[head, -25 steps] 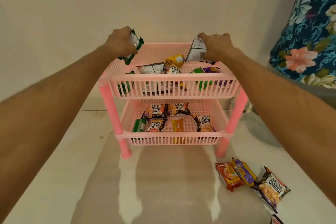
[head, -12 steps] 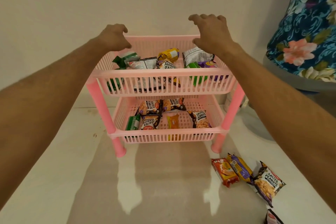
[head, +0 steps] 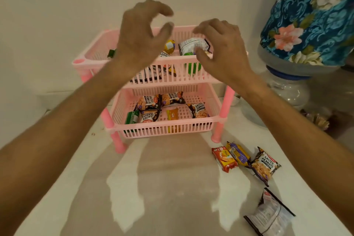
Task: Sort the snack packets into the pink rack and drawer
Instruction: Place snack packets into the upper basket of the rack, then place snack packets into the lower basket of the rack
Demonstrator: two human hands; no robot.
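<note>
Since a moment ago my left hand [head: 141,34] and right hand [head: 220,48] have drawn inward above the pink rack [head: 183,59], fingers spread and empty; four snack packets [head: 265,165] wait on the surface [head: 172,188].

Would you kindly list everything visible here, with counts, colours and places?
pink rack: one, two-tier, on the white table.
Top-tier packets: several, yellow, white, green; exact count hidden.
Lower-tier packets: four peanut, one green, one orange.
Loose packets: four on the table, right: red, yellow-purple, peanut, white-backed.
floral cover: one, blue, over a jar, right.
left hand: empty, above the top tier.
right hand: empty, above the top tier.
</note>
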